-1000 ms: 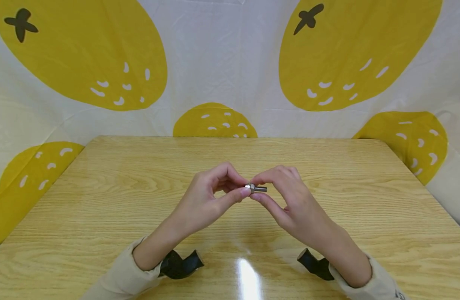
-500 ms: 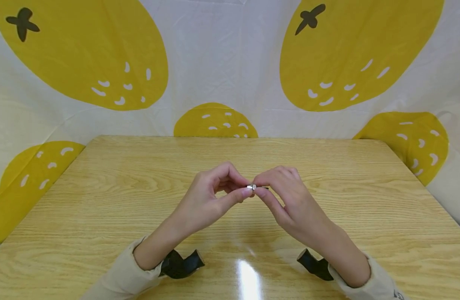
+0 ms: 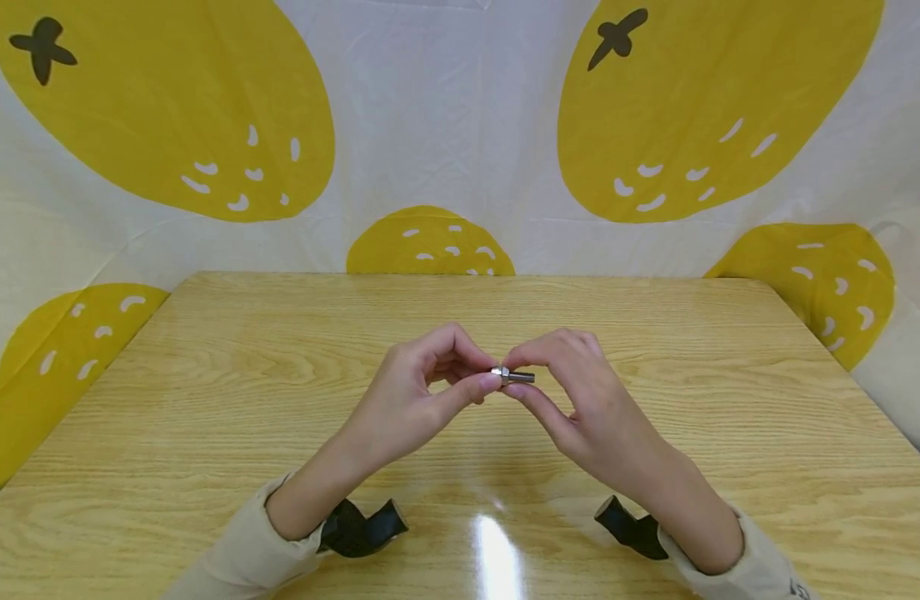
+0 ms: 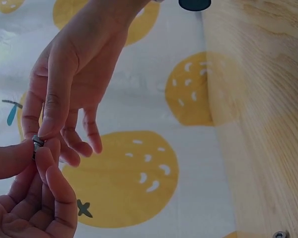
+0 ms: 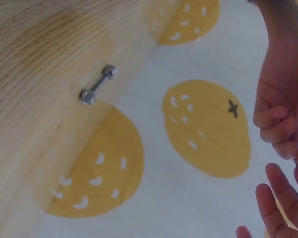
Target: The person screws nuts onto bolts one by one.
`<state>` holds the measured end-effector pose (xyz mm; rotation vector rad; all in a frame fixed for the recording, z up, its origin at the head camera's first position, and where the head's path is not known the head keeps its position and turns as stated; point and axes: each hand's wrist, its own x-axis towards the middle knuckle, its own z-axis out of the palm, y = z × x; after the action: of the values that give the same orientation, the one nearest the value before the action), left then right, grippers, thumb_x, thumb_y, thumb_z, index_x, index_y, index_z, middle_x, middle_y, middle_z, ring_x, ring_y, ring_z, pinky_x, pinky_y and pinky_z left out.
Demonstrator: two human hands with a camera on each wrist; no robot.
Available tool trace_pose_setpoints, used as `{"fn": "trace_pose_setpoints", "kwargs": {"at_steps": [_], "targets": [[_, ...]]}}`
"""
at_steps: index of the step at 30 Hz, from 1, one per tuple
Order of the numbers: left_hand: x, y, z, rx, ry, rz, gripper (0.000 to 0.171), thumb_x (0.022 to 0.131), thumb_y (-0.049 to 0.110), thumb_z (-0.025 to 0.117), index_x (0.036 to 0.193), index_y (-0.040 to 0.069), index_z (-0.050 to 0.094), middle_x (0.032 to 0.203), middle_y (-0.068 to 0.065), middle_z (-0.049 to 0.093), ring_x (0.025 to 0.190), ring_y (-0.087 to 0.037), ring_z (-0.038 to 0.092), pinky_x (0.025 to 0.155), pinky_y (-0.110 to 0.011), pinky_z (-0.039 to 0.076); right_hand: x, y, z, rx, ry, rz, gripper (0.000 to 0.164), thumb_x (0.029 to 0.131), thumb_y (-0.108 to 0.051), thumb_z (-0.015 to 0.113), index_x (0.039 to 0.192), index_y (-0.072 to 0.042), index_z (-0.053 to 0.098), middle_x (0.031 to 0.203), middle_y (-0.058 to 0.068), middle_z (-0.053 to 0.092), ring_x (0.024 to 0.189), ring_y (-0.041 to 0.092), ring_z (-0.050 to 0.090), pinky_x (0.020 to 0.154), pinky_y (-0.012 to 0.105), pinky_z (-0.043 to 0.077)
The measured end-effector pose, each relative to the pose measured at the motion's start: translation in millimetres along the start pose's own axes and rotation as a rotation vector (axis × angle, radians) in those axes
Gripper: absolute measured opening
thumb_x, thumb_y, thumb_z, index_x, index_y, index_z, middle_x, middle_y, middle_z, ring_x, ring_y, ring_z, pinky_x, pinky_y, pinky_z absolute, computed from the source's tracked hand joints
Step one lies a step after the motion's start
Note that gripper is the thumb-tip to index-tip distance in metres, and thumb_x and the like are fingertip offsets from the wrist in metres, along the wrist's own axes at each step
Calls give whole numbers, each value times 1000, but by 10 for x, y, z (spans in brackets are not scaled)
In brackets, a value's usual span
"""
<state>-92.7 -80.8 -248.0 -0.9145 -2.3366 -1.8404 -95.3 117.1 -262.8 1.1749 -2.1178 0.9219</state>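
In the head view, a small silver bolt [image 3: 523, 377] lies nearly level above the table, its plain end pointing right. A hex nut [image 3: 505, 375] sits on it close to its left end. My left hand [image 3: 424, 396] pinches that left end between thumb and index finger, hiding most of the head. At the nut, the thumb and index fingertip of my right hand [image 3: 591, 408] lie on opposite sides. The left wrist view shows the metal nut and bolt [image 4: 37, 141] between both hands' fingertips. In the right wrist view the fingers largely cover them.
The wood-grain table [image 3: 280, 333] stands before a white cloth [image 3: 445, 125] printed with yellow fruit. A short metal piece with two rounded ends [image 5: 98, 85] appears on the table in the right wrist view. Black wrist mounts [image 3: 364, 530] poke out by the sleeves.
Half a second ago my right fingers reached further over the bolt and hid most of its shank. They have shifted back, and the shank shows again. My left hand stays nearly still.
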Motion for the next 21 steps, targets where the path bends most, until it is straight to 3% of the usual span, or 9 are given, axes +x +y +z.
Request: {"fn": "trace_pose_setpoints", "kwargs": {"at_steps": [7,21], "targets": [[4,-8,-5,-10,-3,-7,9,85,9,67,91,6,61,78,-5,65,69,-19,63,65,-28,53,-5,1,4,-9,-5,10,30,96,-32,49,104,-5,59,99,1,62,95,15,54,88,33,35],[10,-19,-17,20,-7,27,9,83,8,69,88,7,61,82,-3,65,70,-15,61,62,-25,49,-6,-4,11,-26,-20,17,33,97,-35,43,103,-6,58,100,0,61,98,15,54,89,32,35]]}}
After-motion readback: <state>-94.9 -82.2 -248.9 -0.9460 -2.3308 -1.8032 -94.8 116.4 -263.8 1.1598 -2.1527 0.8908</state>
